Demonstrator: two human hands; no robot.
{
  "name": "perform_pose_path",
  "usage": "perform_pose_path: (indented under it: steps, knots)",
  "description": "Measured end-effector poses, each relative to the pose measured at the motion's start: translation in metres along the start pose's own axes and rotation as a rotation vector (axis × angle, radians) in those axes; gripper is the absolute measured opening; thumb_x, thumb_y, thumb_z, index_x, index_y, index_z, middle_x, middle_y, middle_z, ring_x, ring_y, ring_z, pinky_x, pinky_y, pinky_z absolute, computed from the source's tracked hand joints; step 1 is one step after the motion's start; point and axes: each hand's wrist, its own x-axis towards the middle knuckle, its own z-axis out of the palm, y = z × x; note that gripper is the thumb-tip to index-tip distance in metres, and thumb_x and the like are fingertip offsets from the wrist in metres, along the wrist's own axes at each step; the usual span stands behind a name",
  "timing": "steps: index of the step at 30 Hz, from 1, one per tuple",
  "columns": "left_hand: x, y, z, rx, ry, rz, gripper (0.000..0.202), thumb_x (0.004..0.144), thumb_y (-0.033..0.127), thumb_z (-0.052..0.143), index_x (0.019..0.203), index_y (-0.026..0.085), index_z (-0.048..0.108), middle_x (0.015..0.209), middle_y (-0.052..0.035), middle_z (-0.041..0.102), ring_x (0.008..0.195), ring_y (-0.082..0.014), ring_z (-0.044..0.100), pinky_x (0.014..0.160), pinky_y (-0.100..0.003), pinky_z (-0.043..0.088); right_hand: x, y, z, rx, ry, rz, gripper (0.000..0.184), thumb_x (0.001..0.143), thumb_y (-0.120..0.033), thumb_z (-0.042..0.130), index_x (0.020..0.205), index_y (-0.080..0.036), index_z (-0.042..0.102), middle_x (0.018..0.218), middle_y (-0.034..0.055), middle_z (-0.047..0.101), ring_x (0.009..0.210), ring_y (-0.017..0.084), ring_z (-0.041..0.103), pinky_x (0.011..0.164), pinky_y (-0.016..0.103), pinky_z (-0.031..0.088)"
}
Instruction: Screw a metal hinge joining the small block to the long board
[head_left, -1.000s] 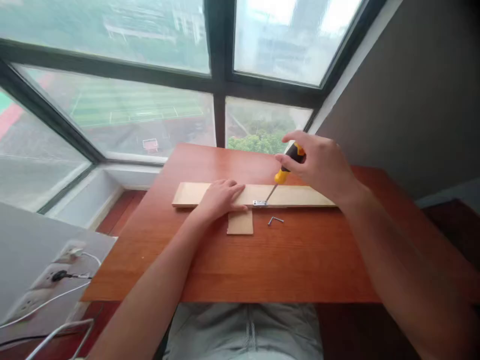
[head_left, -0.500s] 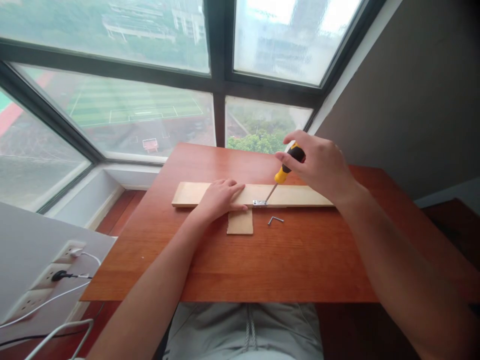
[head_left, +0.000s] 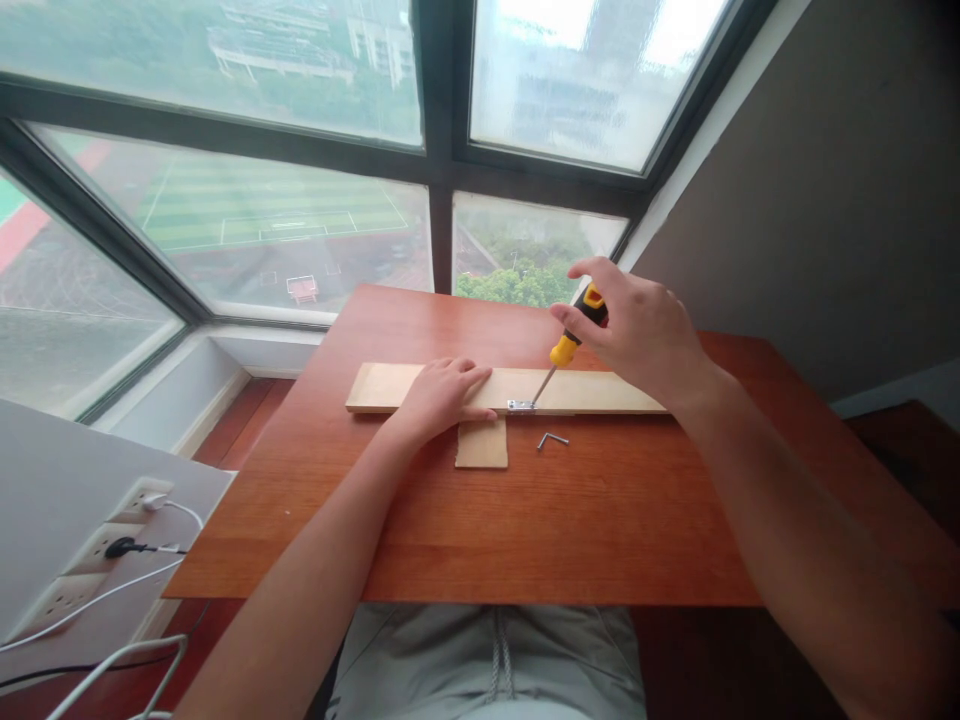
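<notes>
Head view: the right hand (head_left: 645, 325) has its grip closed around the handle of a yellow and black screwdriver (head_left: 564, 348), with the index finger curved over the top and the thumb along the side. The screwdriver leans, its shaft running down and to the left, and its tip meets the right end of a small metal plate (head_left: 520, 405) at the near edge of a pale board (head_left: 585, 390). The board lies lengthwise across the counter (head_left: 480, 540). The left hand's (head_left: 442, 395) grip is released: it rests palm down on the board, left of the plate, fingers spread and thumb by the near edge. Just in front of that hand, a small wooden square (head_left: 482, 447) lies on the counter, its far side close against the board. To its right, apart from it, lies a hex key (head_left: 553, 439). Beyond the counter stands a window (head_left: 292, 210).
</notes>
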Motion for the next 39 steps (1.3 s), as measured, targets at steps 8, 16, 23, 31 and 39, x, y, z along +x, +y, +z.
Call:
perform_pose_path:
  steps: [8, 16, 23, 31, 39]
  knots:
    - [0.0003, 0.0005, 0.0003, -0.011, 0.004, 0.006, 0.068, 0.083, 0.067, 0.062, 0.134, 0.023, 0.057, 0.125, -0.0118, 0.063, 0.109, -0.0294, 0.06, 0.09, -0.037, 0.043, 0.001, -0.0003, -0.0065, 0.195, -0.123, -0.06, 0.046, 0.088, -0.034, 0.056, 0.132, -0.022, 0.055, 0.1, 0.0073, 0.071, 0.079, 0.022, 0.065, 0.074, 0.038, 0.051]
    - [0.0006, 0.0003, 0.0003, -0.012, 0.0, 0.007, 0.066, 0.083, 0.067, 0.062, 0.132, 0.024, 0.058, 0.124, -0.0116, 0.064, 0.109, -0.0287, 0.061, 0.091, -0.036, 0.043, -0.0022, -0.0001, -0.0025, 0.248, -0.101, -0.014, 0.045, 0.089, -0.031, 0.05, 0.133, -0.023, 0.052, 0.111, 0.0092, 0.07, 0.088, 0.024, 0.066, 0.076, 0.04, 0.053]
    - [0.0009, 0.0004, -0.0005, -0.022, 0.005, 0.012, 0.067, 0.082, 0.068, 0.062, 0.132, 0.024, 0.058, 0.124, -0.0119, 0.064, 0.108, -0.029, 0.06, 0.09, -0.037, 0.043, -0.0027, 0.0019, -0.0036, 0.165, -0.043, -0.036, 0.035, 0.089, -0.039, 0.058, 0.12, -0.024, 0.061, 0.096, 0.0067, 0.07, 0.076, 0.021, 0.064, 0.072, 0.038, 0.052]
    - [0.0, 0.0001, -0.0021, -0.017, -0.005, 0.009, 0.066, 0.083, 0.068, 0.06, 0.133, 0.024, 0.058, 0.124, -0.0119, 0.063, 0.107, -0.0293, 0.06, 0.088, -0.036, 0.043, -0.0024, 0.0031, -0.0039, 0.394, -0.146, -0.083, 0.04, 0.089, -0.03, 0.053, 0.129, -0.025, 0.054, 0.116, 0.0071, 0.068, 0.091, 0.022, 0.066, 0.077, 0.037, 0.054]
    - [0.0001, -0.0009, -0.0024, -0.008, -0.002, 0.016, 0.066, 0.083, 0.068, 0.06, 0.132, 0.024, 0.058, 0.124, -0.0114, 0.064, 0.107, -0.0288, 0.061, 0.088, -0.035, 0.043, -0.0041, 0.0006, -0.0017, 0.094, 0.021, 0.049, 0.044, 0.083, -0.051, 0.066, 0.115, -0.022, 0.061, 0.085, 0.0057, 0.07, 0.073, 0.024, 0.063, 0.068, 0.039, 0.049]
